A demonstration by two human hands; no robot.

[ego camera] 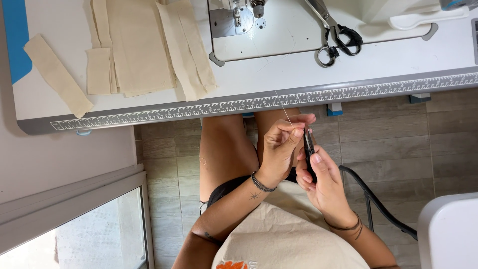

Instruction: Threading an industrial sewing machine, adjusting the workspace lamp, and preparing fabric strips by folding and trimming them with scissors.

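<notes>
Here we pinch a thread and hold small snips just below the desk's front edge.

We see the left hand closed, fingertips pinching a thin thread that runs up over the edge of the white desk. The right hand is wrapped around black thread snips, whose tip stands beside the left fingertips. Both hands sit over our lap, below the ruler strip along the desk's edge. On the desk, cream fabric pieces lie far left of the thread, a single strip further left still. The sewing machine's base sits behind the thread, with large scissors lying on it. A black cable trails over the floor, right of the right hand.
</notes>
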